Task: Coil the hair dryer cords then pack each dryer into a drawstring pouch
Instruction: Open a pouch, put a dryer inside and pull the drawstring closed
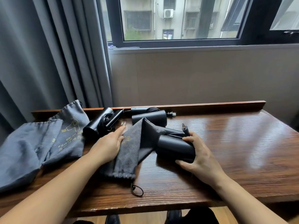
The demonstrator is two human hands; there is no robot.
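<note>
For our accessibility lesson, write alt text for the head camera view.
A right hand grips a black hair dryer on a wooden table while the left hand rests flat on a grey drawstring pouch. Two more dryers and pouches lie behind.

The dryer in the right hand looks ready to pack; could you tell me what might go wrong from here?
The plug sticks up past the right hand gripping the dryer, so it may snag on the pouch. That pouch lies folded and flat under the left hand, with its mouth nearly closed, so entry could jam.

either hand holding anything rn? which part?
Right hand grips a black hair dryer round its barrel. Left hand lies flat on the grey pouch, gripping nothing.
</note>
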